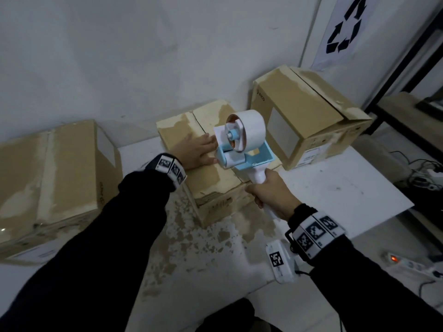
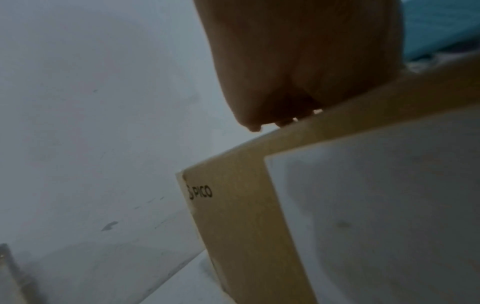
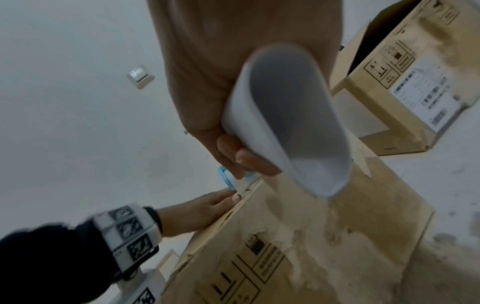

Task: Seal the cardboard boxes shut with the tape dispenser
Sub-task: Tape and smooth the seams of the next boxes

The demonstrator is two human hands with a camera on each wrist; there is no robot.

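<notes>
- Tape dispenser [image 1: 242, 142] sits over the middle box [image 1: 211, 180] top seam, roller end down near the flaps, probably laying tape; contact blurry.
- Right hand [image 1: 271, 192] fingers clamped round its white handle, to pull it along.
- Left hand [image 1: 196, 149] flat, fingers straight and together, pressing the flaps down beside it.
- Left box [image 1: 55, 173] and right box [image 1: 309, 116] stand apart on the table [image 1: 335, 188].

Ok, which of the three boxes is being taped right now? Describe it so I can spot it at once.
Start at the white wall with the recycling poster; three cardboard boxes sit along its foot. The middle box is the one, lower than the right box. Only it has the left hand pressed flat on its flaps and the tape dispenser, gripped by the right hand, over its centre seam.
</notes>
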